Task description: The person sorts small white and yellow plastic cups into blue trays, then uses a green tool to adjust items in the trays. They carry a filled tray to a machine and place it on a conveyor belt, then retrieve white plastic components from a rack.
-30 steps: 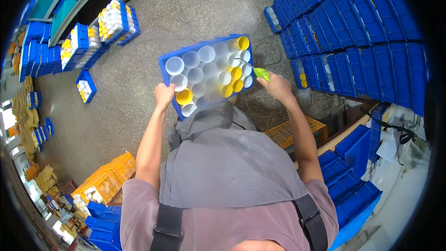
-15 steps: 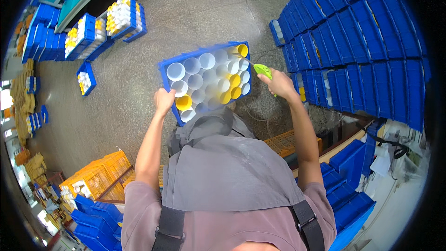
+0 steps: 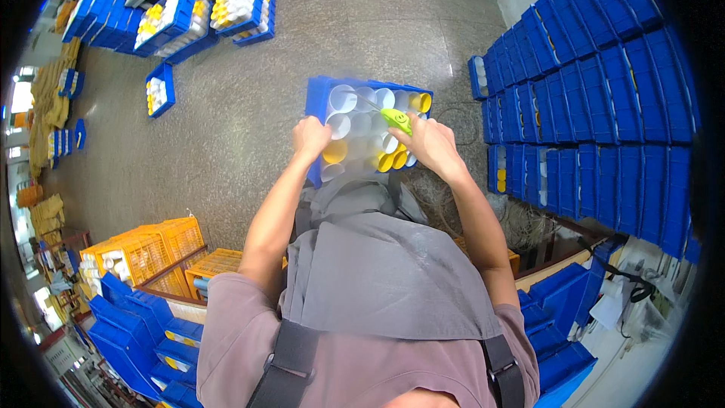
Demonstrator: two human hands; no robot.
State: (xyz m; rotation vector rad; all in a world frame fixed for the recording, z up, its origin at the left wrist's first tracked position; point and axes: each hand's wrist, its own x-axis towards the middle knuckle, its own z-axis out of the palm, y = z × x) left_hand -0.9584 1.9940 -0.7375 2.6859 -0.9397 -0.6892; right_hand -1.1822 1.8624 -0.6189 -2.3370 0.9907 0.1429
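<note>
A blue plastic crate (image 3: 319, 96) is tilted up in front of me, its open side facing me. Rows of white cups (image 3: 342, 99) and a few yellow cups (image 3: 334, 153) fill it, mouths outward; some look hazy. On the crate's left rim, my left hand (image 3: 311, 137) is closed. My right hand (image 3: 432, 147) grips a lime-green air blow gun (image 3: 397, 120), its thin metal nozzle reaching over the upper cups toward the left. The fingers' underside on the gun is hidden. My grey apron hides the crate's lower edge.
Stacked blue crates (image 3: 581, 113) form a wall on the right. Filled crates (image 3: 245, 4) stand at the far left, with a smaller crate (image 3: 159, 91) on the floor. Orange baskets (image 3: 162, 249) are at my left. A thin hose (image 3: 457, 117) lies on the floor right of the crate.
The blow gun has moved from the crate's right edge leftward over the cups. The crate now appears more turned, and my left hand still holds its rim. The whole view has shifted.
</note>
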